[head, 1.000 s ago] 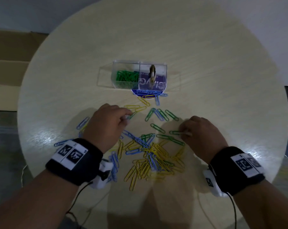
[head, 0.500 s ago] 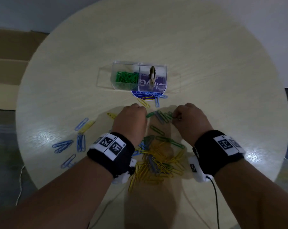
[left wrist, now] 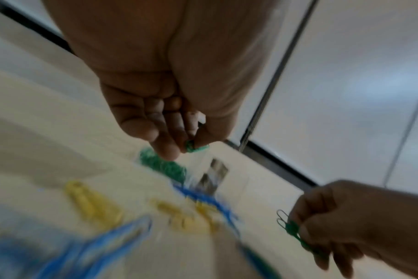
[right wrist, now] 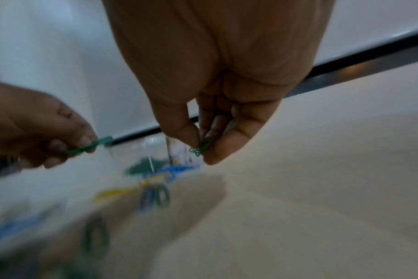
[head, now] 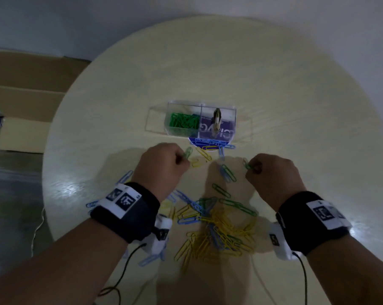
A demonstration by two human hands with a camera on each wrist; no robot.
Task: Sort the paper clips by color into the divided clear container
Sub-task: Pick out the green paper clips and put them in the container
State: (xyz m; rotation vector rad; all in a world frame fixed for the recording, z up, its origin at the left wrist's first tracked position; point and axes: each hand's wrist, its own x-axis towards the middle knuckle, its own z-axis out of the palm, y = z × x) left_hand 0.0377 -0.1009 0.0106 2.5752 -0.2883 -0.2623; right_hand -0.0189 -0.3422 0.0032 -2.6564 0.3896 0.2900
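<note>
My left hand [head: 164, 164] is raised over the table and pinches a green paper clip [head: 187, 153] between thumb and fingers; the same clip [left wrist: 193, 147] shows in the left wrist view. My right hand [head: 272, 172] pinches green clips [head: 248, 164], seen as two or so in the right wrist view [right wrist: 200, 148]. The divided clear container [head: 200, 105] stands just beyond both hands, with green clips [head: 183, 122] in its left compartment. A mixed heap of yellow, blue and green clips [head: 217, 230] lies between my wrists.
A clear lid [head: 155, 119] lies left of the container. Blue and yellow clips [head: 212, 147] sit by the container's front wall. The round pale table [head: 274, 84] has bare room at the back and right. Cardboard [head: 27, 100] lies on the floor at left.
Both hands have lifted off the table and moved forward toward the container, each carrying green clips picked from the scatter. The camera view has shifted too.
</note>
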